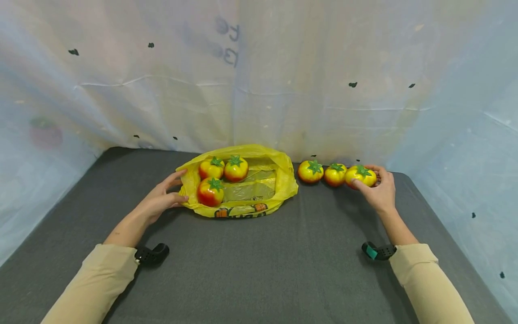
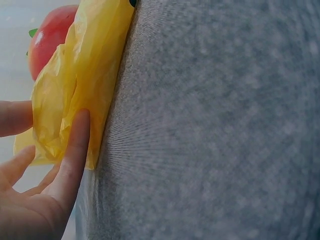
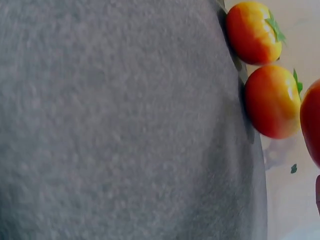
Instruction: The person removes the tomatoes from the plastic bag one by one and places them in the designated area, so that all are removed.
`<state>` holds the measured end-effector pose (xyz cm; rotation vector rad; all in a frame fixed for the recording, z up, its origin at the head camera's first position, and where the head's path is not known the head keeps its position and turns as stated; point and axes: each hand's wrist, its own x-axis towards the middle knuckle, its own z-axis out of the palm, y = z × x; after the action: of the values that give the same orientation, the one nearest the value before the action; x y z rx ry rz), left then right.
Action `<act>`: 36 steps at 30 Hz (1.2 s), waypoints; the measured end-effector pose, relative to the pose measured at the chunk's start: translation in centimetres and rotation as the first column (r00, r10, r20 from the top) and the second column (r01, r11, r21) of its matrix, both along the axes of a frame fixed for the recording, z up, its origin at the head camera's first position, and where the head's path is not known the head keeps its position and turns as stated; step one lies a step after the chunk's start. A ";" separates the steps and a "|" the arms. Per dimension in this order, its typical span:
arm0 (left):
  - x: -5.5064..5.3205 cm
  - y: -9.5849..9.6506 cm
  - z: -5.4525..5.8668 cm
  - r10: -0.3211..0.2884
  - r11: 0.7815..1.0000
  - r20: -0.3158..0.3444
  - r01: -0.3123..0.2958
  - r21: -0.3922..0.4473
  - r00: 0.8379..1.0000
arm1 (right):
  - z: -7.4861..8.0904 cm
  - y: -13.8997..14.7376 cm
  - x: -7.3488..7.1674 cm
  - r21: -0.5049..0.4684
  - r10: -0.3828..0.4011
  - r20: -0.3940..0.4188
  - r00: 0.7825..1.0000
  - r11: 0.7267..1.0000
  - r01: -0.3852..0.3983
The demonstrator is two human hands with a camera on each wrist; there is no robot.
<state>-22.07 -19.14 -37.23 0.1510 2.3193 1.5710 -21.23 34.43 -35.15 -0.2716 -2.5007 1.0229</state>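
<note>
A yellow plastic bag (image 1: 285, 191) lies with its mouth spread wide, and inside its left part sit three red-and-yellow tomatoes (image 1: 211, 192) with green leafy tops. At the bag's left end my left hand (image 1: 159, 200) has its fingers and thumb spread, touching the film. The left wrist view shows a straight digit along the outside of the bag (image 2: 100, 65), below a red tomato (image 2: 50, 42). My right hand (image 1: 380, 189) grips a tomato (image 1: 360, 174) between thumb and fingers. In the right wrist view this tomato (image 3: 311, 122) is cut off by the frame edge.
Two more tomatoes, one nearer the bag (image 1: 310, 172) and one beside the held tomato (image 1: 335, 174), stand near the back edge. Dark grey cloth (image 1: 259, 265) covers the table. Pale plastic sheeting (image 1: 267, 90) rises behind and at both sides.
</note>
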 end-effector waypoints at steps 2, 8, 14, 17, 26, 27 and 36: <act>0.0 0.0 0.0 0.001 1.000 0.003 -0.001 0.001 1.000 | -0.2 0.3 -0.1 -0.002 -0.017 0.008 1.000 1.000 0.017; 0.0 0.0 0.1 0.009 1.000 0.008 -0.009 -0.001 1.000 | -0.8 1.4 -0.7 -0.022 -0.058 0.057 0.997 0.998 0.060; 0.0 0.1 0.2 0.010 1.000 0.003 -0.010 0.000 1.000 | -1.1 2.1 -1.0 -0.039 -0.082 0.122 0.989 0.995 0.088; 0.1 0.1 0.2 0.009 1.000 0.005 -0.009 -0.002 1.000 | -1.1 2.3 -1.1 -0.047 -0.088 0.154 0.984 0.994 0.096; 0.1 0.0 0.2 0.003 1.000 0.006 -0.003 0.003 1.000 | -1.4 2.6 -1.9 -0.094 -0.095 0.256 0.962 0.988 0.122; 0.1 0.0 0.2 0.003 1.000 0.006 -0.003 0.003 1.000 | -1.5 2.7 -2.0 -0.098 -0.099 0.267 0.958 0.987 0.129; 0.0 0.0 0.3 0.004 1.000 0.015 -0.005 0.009 1.000 | -1.7 3.0 -2.7 -0.101 -0.110 0.312 0.944 0.984 0.148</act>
<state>-22.05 -19.16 -36.98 0.1356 2.3025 1.5801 -23.94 37.48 -36.85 -0.6699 -2.6482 1.1577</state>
